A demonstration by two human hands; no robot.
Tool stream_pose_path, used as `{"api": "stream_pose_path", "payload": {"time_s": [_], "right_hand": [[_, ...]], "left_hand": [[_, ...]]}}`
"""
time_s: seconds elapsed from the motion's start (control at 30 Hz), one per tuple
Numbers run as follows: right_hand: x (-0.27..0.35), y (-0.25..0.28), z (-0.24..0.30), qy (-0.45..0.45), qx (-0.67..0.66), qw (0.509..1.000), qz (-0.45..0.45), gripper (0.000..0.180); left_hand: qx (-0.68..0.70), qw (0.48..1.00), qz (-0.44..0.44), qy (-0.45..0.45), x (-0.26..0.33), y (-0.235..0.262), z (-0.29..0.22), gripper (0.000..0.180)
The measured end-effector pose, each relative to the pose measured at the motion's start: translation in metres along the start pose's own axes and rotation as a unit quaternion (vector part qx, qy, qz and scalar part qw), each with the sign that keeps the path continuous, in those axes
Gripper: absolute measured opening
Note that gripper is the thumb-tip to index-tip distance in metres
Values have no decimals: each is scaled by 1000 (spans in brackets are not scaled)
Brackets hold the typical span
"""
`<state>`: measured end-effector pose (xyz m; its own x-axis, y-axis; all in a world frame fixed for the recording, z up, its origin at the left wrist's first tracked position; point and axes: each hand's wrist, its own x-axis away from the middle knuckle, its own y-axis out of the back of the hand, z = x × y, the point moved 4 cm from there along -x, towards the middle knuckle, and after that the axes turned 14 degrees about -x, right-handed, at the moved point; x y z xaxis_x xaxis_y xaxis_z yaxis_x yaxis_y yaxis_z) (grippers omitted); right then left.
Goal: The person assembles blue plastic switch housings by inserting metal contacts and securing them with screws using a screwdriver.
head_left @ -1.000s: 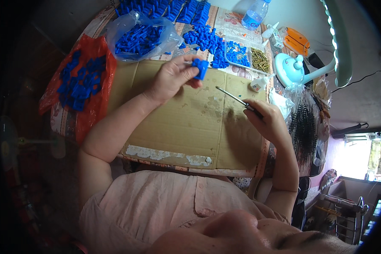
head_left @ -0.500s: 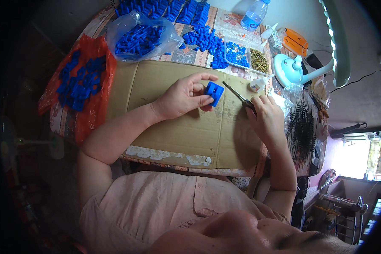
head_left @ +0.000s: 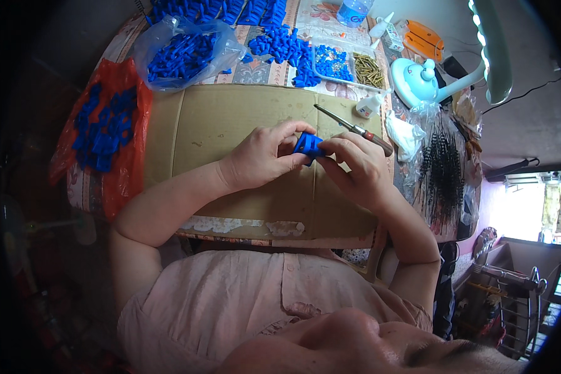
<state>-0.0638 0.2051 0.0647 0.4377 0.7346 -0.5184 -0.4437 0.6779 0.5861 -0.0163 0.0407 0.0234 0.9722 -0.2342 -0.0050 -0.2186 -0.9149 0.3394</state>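
A small blue plastic block with openings (head_left: 307, 144) is held between my two hands above the cardboard (head_left: 230, 118). My left hand (head_left: 260, 154) pinches it from the left with thumb and fingers. At its right end, the bent fingers of my right hand (head_left: 357, 163) are closed on it. Part of the block is hidden by fingertips. Just beyond my right hand lies a slim pointed metal tool (head_left: 341, 119) with a dark and red handle; its exact kind is unclear.
Blue parts fill a red bag (head_left: 131, 156) at left and a clear bag (head_left: 230, 45); more lie loose behind. A divided tray (head_left: 338, 78) holds small blue bits and brass-coloured pieces. A small white bottle (head_left: 368, 107), lamp (head_left: 411, 84) and black thin strips (head_left: 442, 174) stand or lie rightward.
My right hand has let go of the pointed tool and moved left onto the blue block. The block has turned in my left hand. The whole view has shifted slightly.
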Motion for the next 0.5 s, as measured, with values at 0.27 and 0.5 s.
{"api": "stream_pose_path", "payload": {"time_s": [0.27, 0.5], "right_hand": [[3, 0, -23, -139, -137, 981, 15, 16], [4, -2, -8, 21, -9, 1000, 14, 22]], "left_hand": [[-100, 993, -3, -65, 3, 0, -5, 40], [23, 999, 22, 17, -2, -1, 7, 41]]}}
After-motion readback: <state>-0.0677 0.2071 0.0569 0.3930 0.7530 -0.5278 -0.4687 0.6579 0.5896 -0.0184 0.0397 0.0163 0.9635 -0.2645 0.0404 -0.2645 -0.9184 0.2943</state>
